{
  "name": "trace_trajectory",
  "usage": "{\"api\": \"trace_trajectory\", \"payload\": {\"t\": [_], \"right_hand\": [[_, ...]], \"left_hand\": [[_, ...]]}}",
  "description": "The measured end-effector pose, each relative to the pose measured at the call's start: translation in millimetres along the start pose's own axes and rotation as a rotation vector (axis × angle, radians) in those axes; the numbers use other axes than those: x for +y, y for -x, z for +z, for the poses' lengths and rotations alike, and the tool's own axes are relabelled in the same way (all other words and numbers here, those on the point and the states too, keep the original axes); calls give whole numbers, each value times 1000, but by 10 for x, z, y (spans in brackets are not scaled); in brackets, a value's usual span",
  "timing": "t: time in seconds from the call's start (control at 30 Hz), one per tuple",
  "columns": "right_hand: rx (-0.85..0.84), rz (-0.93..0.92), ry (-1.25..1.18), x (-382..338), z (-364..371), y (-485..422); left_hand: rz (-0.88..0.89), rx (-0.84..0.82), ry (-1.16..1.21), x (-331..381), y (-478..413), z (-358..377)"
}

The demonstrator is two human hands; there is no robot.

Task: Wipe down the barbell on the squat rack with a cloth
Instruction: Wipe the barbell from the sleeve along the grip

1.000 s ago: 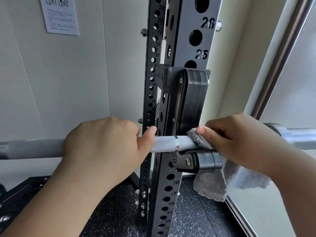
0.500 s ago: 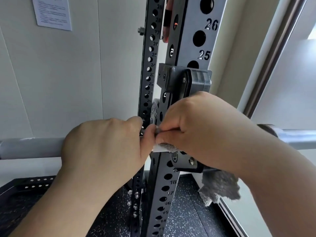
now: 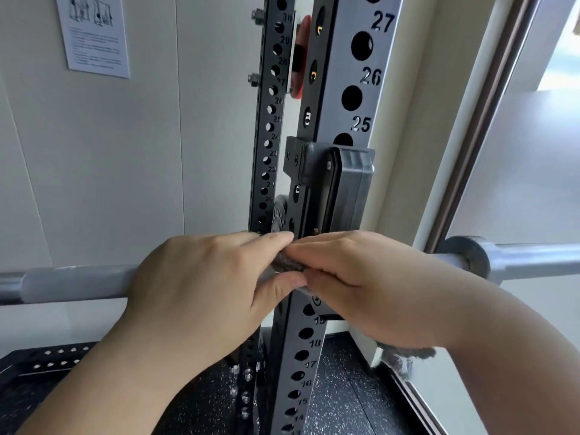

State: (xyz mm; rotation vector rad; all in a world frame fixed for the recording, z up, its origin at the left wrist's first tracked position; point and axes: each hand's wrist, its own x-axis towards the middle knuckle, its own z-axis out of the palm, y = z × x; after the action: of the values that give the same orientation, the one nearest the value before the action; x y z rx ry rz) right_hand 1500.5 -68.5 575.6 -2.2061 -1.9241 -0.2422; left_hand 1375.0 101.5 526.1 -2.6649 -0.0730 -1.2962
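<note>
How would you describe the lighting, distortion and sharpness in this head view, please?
Head view: daylight enters from the window at upper right, blown out there; wide-angle lens bows the rack upright and the frame; numbers stay crisp; left hand, right hand and cloth on the barbell look slightly soft; forearms cast soft shadow on the floor.

The left hand (image 3: 201,284) gripped the barbell (image 3: 78,284), its thumb touching the right hand (image 3: 361,284). The right hand pressed a grey cloth (image 3: 287,263) around the bar, a frayed end hanging below its wrist. Behind both hands rose the numbered rack upright (image 3: 354,73), and the bar's collar (image 3: 470,257) lay beyond the right wrist.
</note>
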Motion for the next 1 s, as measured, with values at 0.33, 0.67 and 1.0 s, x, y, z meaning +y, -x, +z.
{"api": "trace_trajectory", "payload": {"t": [0.33,0.67,1.0], "right_hand": [[580,303,-221,306,4,525],[69,126,161,19,-97,493],[-69,-159,133,-84,-26,135]], "left_hand": [[-90,10,87,78,19,-62],[-176,-62,2,283,28,-48],[-374,-163,-105,225,128,-251]]}}
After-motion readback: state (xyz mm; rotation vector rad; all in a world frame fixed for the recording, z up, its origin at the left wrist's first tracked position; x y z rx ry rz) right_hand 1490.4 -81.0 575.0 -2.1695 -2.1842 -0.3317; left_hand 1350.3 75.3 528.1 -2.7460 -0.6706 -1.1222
